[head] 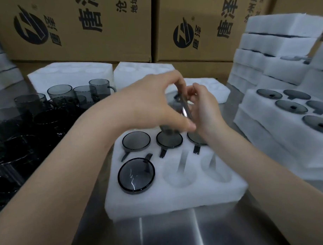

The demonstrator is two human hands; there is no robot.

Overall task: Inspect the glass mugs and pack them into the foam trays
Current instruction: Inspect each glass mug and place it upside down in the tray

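Note:
A smoky grey glass mug (176,110) is held above the white foam tray (170,197) in the middle of the steel table. My left hand (152,104) grips it from the left and above, and my right hand (202,106) holds it from the right; the mug is blurred and mostly hidden between them. The tray holds several mugs bottom up: three in the far row (136,141) and one at the near left (136,175). Two near pockets (179,174) are empty.
A crowd of loose dark glass mugs (60,93) stands on the left of the table. Empty foam trays (71,74) lie behind. A filled tray (288,118) sits on stacked foam at the right, with a taller foam stack (275,36) behind. Cardboard boxes (80,28) wall the back.

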